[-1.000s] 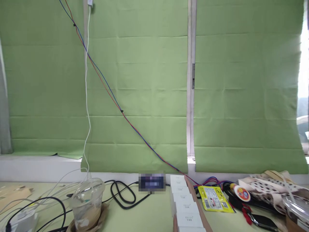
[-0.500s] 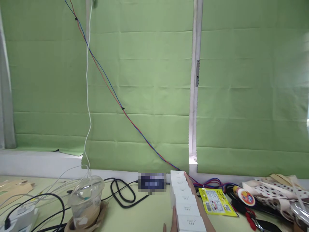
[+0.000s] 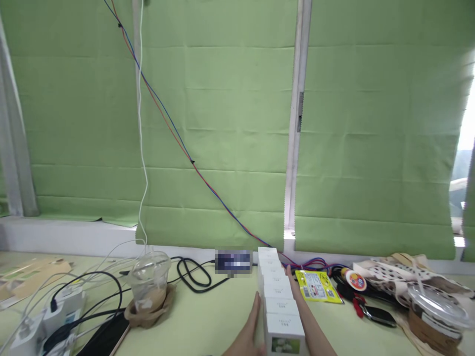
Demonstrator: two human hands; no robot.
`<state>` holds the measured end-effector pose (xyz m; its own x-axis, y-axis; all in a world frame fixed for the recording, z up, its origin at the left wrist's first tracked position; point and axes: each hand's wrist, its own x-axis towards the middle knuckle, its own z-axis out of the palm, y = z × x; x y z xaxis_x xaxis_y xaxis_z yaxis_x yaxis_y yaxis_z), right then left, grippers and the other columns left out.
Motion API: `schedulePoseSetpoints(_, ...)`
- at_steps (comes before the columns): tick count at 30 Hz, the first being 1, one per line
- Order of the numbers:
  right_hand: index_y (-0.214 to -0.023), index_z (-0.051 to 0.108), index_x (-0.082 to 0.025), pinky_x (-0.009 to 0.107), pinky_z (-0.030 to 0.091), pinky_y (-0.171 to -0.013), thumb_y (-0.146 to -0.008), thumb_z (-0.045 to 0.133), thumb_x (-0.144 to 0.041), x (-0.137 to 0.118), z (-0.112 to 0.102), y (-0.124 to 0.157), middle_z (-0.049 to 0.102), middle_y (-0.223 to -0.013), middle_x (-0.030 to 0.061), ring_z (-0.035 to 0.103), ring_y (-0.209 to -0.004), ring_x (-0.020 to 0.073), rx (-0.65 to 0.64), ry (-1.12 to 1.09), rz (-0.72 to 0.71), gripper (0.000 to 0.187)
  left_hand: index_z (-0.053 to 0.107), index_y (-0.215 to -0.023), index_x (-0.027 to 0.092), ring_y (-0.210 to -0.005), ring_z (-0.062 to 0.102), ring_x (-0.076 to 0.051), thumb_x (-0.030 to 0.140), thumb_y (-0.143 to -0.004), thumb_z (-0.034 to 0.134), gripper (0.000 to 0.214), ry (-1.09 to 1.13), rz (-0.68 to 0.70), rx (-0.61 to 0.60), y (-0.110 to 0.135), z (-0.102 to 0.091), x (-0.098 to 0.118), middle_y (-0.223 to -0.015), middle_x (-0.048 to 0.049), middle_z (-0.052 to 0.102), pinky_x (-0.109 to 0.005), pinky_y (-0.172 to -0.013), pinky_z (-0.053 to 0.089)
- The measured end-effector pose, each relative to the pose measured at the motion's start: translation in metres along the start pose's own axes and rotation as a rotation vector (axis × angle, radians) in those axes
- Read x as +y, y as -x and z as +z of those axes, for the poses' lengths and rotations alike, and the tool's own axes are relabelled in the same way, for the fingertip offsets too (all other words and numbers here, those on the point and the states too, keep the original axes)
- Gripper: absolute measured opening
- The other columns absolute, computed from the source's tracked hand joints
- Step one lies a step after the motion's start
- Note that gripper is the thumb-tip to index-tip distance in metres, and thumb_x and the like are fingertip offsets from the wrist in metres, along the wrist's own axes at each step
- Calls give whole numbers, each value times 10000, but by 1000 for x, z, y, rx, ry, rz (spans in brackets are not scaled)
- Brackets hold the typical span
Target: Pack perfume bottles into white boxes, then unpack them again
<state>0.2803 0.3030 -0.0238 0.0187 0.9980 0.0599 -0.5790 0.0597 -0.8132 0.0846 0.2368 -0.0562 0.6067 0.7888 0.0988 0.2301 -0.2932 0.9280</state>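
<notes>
A row of white boxes is flanked lengthwise by the straightened fingers of the left hand and right hand — right fingertips placed farther along; whether it is gripped cannot be told.

boxes: white, small dark print on tops; nearest one's front panel green with whitish blotches. blinds: plain soft green. table: pale yellow-green. paired wires: one red, one blue. hanging cord: white. pouch: bright yellow, white printed panel. cloth: cream, dark-spotted. round label: orange-red, white rim. looped cable: black. cup sleeve: brown. card sheet: tan, greenish patch.
</notes>
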Motion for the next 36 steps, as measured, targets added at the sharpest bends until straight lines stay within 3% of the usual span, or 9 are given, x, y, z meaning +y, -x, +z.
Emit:
schedulePoseSetpoints(2, -983, 723, -222, 455, 513, -891, -456, 723, -769, 4, -7, 5, 738, -1077, 108, 645, -1077, 348, 26, 3, 5, 759, 32, -1525, 141, -1477, 54, -208, 665, -874, 285, 873, -78, -16, 83, 8, -8, 3, -1612, -45, 53, -375, -1212, 92)
schedulePoseSetpoints(4, -990, 722, -216, 456, 503, -903, -479, 691, -792, 7, -12, 12, 738, -1080, 111, 635, -1095, 347, 56, 3, -5, 771, 92, -1518, 99, -1477, 79, -192, 560, -936, 189, 748, -335, -97, 230, 7, -16, 5, -1612, -65, 63, -366, -1208, 131)
schedulePoseSetpoints(6, -994, 721, -214, 445, 498, -908, -512, 661, -806, 11, -15, 20, 742, -1076, 103, 633, -1103, 337, 87, 2, -29, 766, 162, -1503, 65, -1477, 100, -206, 481, -944, 245, 702, -660, -183, 335, -2, -22, 5, -1608, -101, 114, -377, -1204, 141)
schedulePoseSetpoints(8, -968, 727, -203, 432, 501, -903, -522, 658, -804, 14, -16, 28, 753, -1044, 95, 636, -1096, 332, 115, 5, -58, 752, 223, -1483, 32, -1475, 118, -249, 445, -926, 303, 698, -837, -240, 375, -15, -28, 2, -1594, -149, 172, -436, -1196, 134)
schedulePoseSetpoints(12, -873, 751, -175, 408, 527, -849, -495, 679, -797, 13, -14, 35, 774, -945, 100, 665, -1031, 342, 153, 37, -96, 731, 311, -1449, 13, -1444, 190, -378, 446, -901, 337, 698, -934, -351, 480, -36, -37, -2, -1538, -255, 283, -610, -1135, 118)
schedulePoseSetpoints(15, -794, 759, -168, 389, 546, -796, -501, 666, -805, 11, -12, 36, 778, -899, 108, 687, -975, 343, 169, 66, -109, 707, 356, -1429, 24, -1431, 227, -380, 456, -897, 327, 686, -1001, -390, 548, -45, -42, -3, -1519, -258, 325, -627, -1125, 67)
schedulePoseSetpoints(19, -749, 755, -161, 382, 548, -782, -511, 652, -810, 10, -13, 35, 779, -873, 110, 694, -958, 338, 190, 91, -117, 699, 353, -1423, 19, -1423, 268, -332, 469, -894, 300, 697, -1054, -398, 573, -52, -46, -4, -1525, -229, 329, -615, -1135, 27)
schedulePoseSetpoints(32, -693, 757, -173, 305, 526, -640, -590, 662, -746, -3, 0, 45, 775, -776, 85, 709, -813, 292, 203, 184, -131, 590, 320, -1429, -16, -1403, 318, -341, 553, -867, 267, 802, -1075, -413, 530, -64, -53, -12, -1526, -256, 304, -634, -1129, 42)
schedulePoseSetpoints(36, -657, 749, -180, 299, 513, -619, -600, 658, -740, -5, 1, 48, 769, -744, 72, 698, -770, 281, 211, 209, -144, 571, 303, -1448, 29, -1406, 314, -336, 564, -856, 279, 798, -1061, -417, 511, -65, -53, -11, -1528, -242, 311, -642, -1123, 48)
